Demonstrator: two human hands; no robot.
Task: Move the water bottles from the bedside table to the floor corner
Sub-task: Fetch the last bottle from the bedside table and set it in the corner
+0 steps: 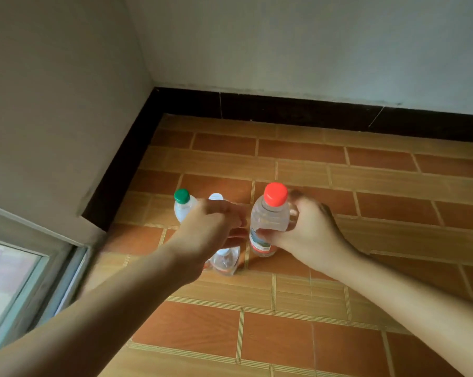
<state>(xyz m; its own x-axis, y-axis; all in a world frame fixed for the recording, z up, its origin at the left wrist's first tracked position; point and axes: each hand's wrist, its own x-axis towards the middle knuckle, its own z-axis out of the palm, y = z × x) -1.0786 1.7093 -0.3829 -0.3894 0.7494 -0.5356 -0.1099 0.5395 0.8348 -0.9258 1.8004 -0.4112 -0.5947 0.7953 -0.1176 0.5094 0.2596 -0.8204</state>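
Observation:
Three clear water bottles are down by the tiled floor near the corner. My right hand (308, 235) is wrapped around the red-capped bottle (269, 216), which stands upright with its base at the floor. My left hand (210, 227) is closed around the white-capped bottle (225, 261); only the bottle's cap and bottom show past the fingers. The green-capped bottle (183, 205) is upright right behind the left hand, mostly hidden. I cannot tell whether that hand holds it too.
Two pale walls with a black skirting board (284, 108) meet at the corner at upper left. A window or door frame (39, 268) runs along the lower left. Orange and tan floor tiles (393, 186) spread to the right and toward me.

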